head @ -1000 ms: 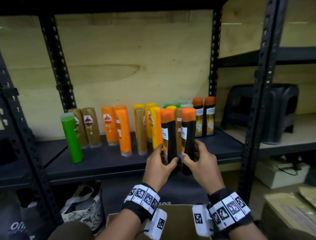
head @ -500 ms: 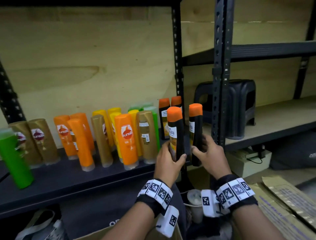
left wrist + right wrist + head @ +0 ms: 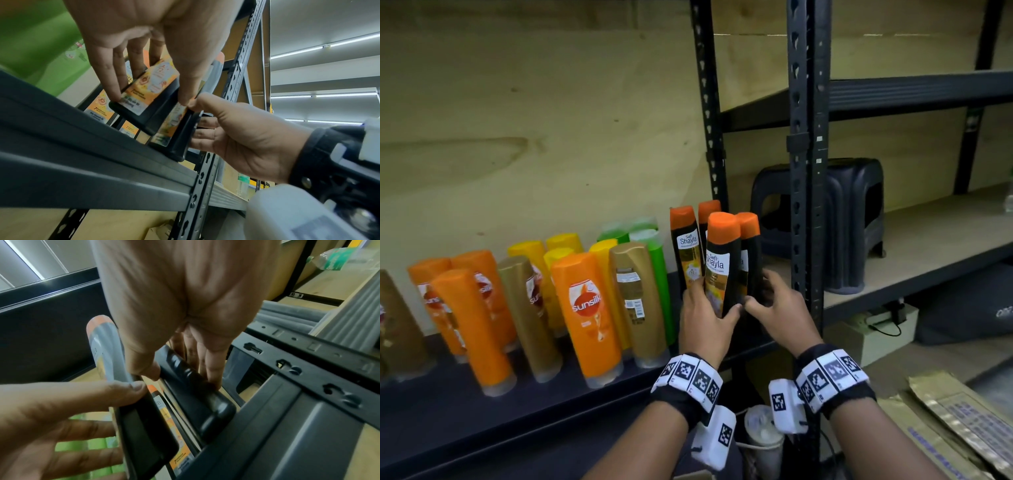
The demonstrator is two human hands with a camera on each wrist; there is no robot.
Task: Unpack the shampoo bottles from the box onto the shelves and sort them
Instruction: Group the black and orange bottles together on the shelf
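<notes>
Shampoo bottles: two black ones with orange caps, one per hand, both at the right end of the dark shelf, just left of the black upright post. Left hand pinches the nearer black bottle low on its body, thumb on one side and fingers on the other; left wrist view shows its base tilted, seemingly not flat on the shelf yet. Right hand curls thumb and fingers round the second black bottle, pressed close beside the first. Low grip likely lets the bases be set down and steered. Both go right in front of two matching standing black bottles, so the placement reads as sorting by kind. Left of that group stand green bottles, then gold bottles, yellow and orange Sunsilk bottles. Box not clearly in view. Stool sits right of the post on the next shelf.
</notes>
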